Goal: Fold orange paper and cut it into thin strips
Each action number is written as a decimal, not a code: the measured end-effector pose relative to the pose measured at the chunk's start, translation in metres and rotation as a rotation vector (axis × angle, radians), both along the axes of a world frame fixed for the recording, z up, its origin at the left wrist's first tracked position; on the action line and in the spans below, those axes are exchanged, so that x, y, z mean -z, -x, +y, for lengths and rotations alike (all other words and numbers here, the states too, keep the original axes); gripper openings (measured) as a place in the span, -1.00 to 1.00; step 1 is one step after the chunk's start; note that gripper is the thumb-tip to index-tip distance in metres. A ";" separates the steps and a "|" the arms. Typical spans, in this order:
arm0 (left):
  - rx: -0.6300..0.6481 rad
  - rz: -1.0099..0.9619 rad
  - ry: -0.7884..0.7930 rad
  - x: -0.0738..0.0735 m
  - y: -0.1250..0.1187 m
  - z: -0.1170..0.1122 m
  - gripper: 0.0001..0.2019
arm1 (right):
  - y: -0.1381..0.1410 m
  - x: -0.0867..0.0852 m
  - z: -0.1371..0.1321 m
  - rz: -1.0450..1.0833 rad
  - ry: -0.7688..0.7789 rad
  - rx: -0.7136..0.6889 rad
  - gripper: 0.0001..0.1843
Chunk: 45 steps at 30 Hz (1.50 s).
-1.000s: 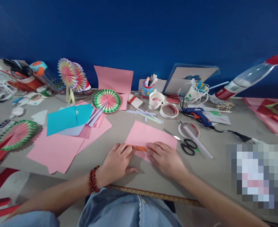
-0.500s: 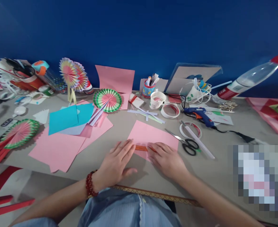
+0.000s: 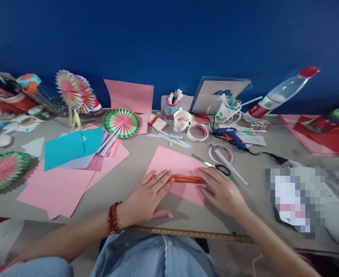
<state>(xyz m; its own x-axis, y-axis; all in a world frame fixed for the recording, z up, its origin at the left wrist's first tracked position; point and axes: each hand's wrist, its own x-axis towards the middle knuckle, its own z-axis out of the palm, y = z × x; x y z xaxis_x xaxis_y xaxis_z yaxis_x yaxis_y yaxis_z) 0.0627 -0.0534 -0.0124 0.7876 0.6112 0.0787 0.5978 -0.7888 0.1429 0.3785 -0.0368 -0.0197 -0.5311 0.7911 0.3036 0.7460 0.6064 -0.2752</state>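
A folded orange paper strip (image 3: 186, 179) lies across a pink sheet (image 3: 177, 165) near the table's front edge. My left hand (image 3: 149, 194) lies flat with fingers stretched out, pressing the strip's left end. My right hand (image 3: 222, 190) also lies flat, fingers extended over the strip's right end. A red bead bracelet is on my left wrist.
Scissors (image 3: 215, 166), a white stick (image 3: 228, 164), tape rolls (image 3: 197, 132) and a blue glue gun (image 3: 229, 135) lie behind my right hand. Pink and blue sheets (image 3: 71, 148) and paper fans (image 3: 121, 122) fill the left. A bottle (image 3: 279, 94) lies at the back right.
My right hand has slid right along the orange strip, so more of the strip shows between the hands. My left hand flattened. The view shifted slightly right.
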 end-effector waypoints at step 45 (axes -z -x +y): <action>-0.325 -0.827 0.877 -0.019 -0.001 -0.004 -0.70 | 0.034 -0.015 -0.003 0.468 0.255 0.094 -0.73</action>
<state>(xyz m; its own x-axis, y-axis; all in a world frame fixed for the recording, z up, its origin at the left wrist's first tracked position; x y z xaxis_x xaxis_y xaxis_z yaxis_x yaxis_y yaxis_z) 0.0640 -0.0575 0.0070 0.4986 0.8652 -0.0540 0.2272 -0.0703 0.9713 0.3444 -0.0396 -0.0048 -0.3088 0.9081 0.2829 0.5558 0.4137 -0.7211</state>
